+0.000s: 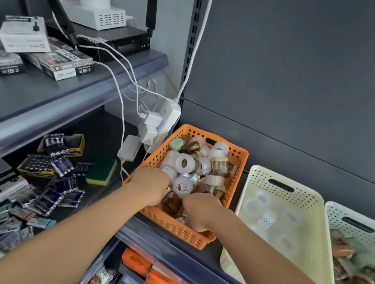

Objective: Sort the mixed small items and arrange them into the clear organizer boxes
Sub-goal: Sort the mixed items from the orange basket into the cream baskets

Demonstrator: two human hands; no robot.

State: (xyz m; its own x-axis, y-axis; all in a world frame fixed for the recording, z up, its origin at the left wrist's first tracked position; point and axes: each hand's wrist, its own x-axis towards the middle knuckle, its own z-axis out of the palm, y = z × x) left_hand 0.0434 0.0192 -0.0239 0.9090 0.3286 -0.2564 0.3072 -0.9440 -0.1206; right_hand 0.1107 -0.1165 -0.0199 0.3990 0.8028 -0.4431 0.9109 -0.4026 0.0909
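Note:
An orange perforated basket [239,159] on the shelf holds several mixed tape rolls: clear ones [185,163], brown ones [171,202] and a green item [176,144]. Both my hands reach down into its near end. My left hand [149,185] has its fingers curled down among the rolls at the left side. My right hand [201,208] is curled into the pile beside it. The fingertips of both hands are hidden, so what they hold does not show. A cream basket [315,209] to the right holds clear rolls [263,198].
A pale basket [365,218] at far right holds brown and green rolls. A white power strip with plugs and cables [160,123] stands just left of the orange basket. Battery packs [56,166] and a green sponge [102,170] lie on the left shelf. Orange packets [160,281] sit below.

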